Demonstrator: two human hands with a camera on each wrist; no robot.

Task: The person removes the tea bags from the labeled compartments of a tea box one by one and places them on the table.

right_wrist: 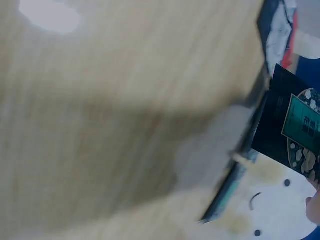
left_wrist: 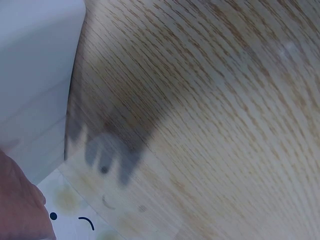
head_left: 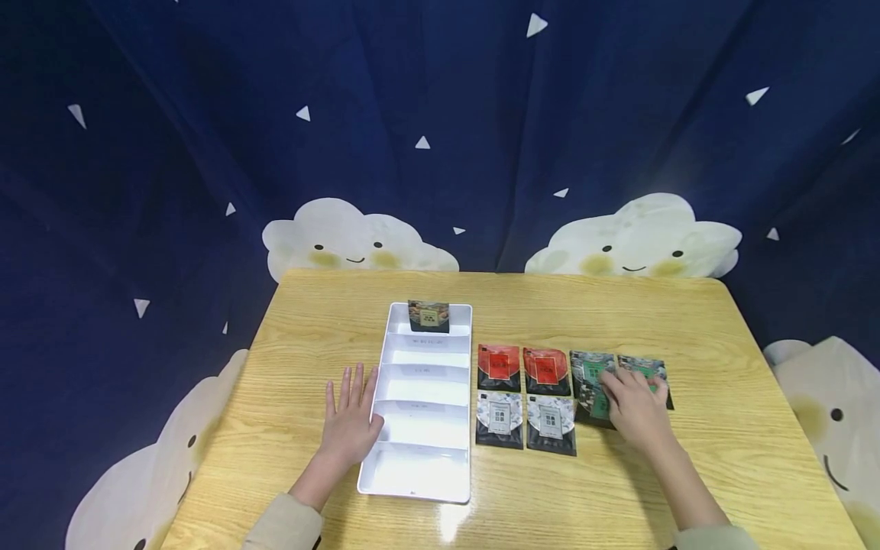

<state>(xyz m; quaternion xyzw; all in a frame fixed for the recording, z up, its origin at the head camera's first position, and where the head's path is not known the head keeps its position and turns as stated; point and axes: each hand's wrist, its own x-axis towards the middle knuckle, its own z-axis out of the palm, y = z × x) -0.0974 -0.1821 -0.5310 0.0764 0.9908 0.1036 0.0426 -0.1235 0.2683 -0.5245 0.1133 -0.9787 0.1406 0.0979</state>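
My right hand [head_left: 635, 405] pinches a dark packet with a green label [right_wrist: 300, 122], raised over the table in the right wrist view. From the head it overlaps another green-labelled packet [head_left: 584, 363]; one more green packet [head_left: 660, 368] lies just right, partly behind the fingers. My left hand [head_left: 352, 424] is spread flat at the left side of a white compartment tray [head_left: 470, 428], thumb at its rim. A dark packet with a yellowish label [head_left: 429, 316] leans in the tray's farthest compartment.
Between tray and right hand lie two red-topped packets [head_left: 499, 367], with two grey-white packets [head_left: 499, 419] in front of them. All are on a wooden table [head_left: 722, 458]. A dark blue curtain [head_left: 481, 92] with clouds and triangles hangs around the back and sides.
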